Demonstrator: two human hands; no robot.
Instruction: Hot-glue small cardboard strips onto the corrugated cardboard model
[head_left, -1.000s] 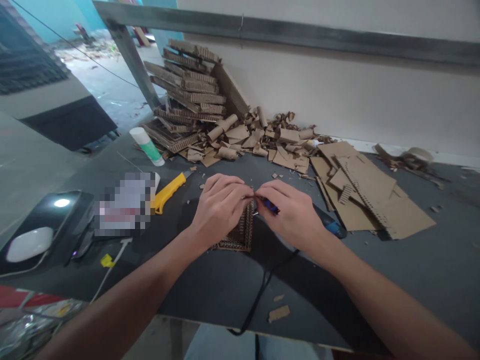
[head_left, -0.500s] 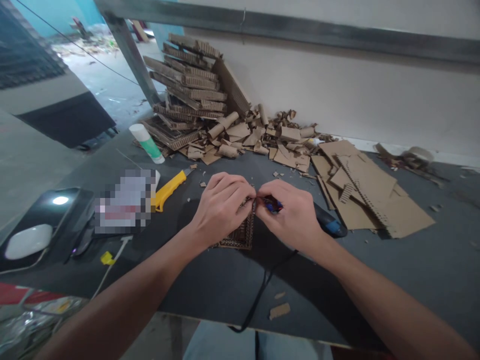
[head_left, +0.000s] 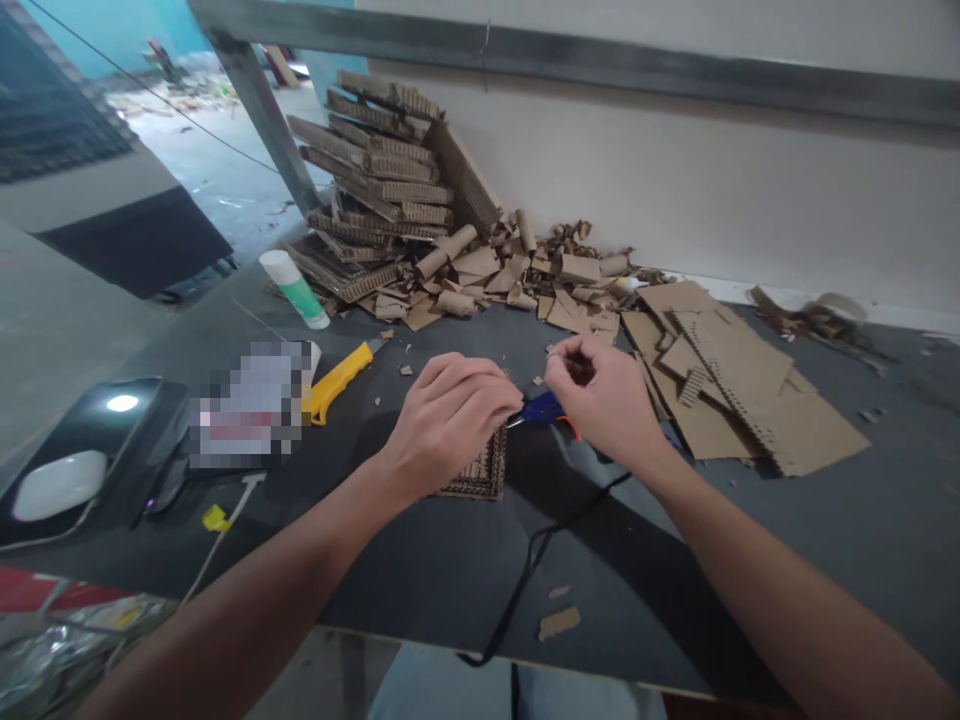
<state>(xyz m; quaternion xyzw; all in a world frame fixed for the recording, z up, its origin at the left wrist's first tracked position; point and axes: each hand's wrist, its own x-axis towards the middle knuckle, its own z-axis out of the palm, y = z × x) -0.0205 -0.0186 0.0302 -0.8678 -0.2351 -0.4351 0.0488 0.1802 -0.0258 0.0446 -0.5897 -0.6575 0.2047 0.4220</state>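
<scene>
On black tabletop (head_left: 420,570) — corrugated brown cardboard frame (head_left: 493,470) beneath left hand (head_left: 450,415) | blue metal-tipped tool (head_left: 541,408): right of frame | yellow-handled knife (head_left: 341,382): left of frame | brown corrugated cardboard stack (head_left: 394,180): behind, left | flat brown cardboard sheets (head_left: 784,390): right

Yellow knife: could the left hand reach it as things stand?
Probably yes: the yellow knife lies near the left hand with nothing tall between, though that hand is over the cardboard piece.

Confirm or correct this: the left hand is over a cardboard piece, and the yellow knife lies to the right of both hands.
Wrong side: the head view shows the yellow knife left of both the left hand and right hand. The left hand is over a cardboard piece.
</scene>
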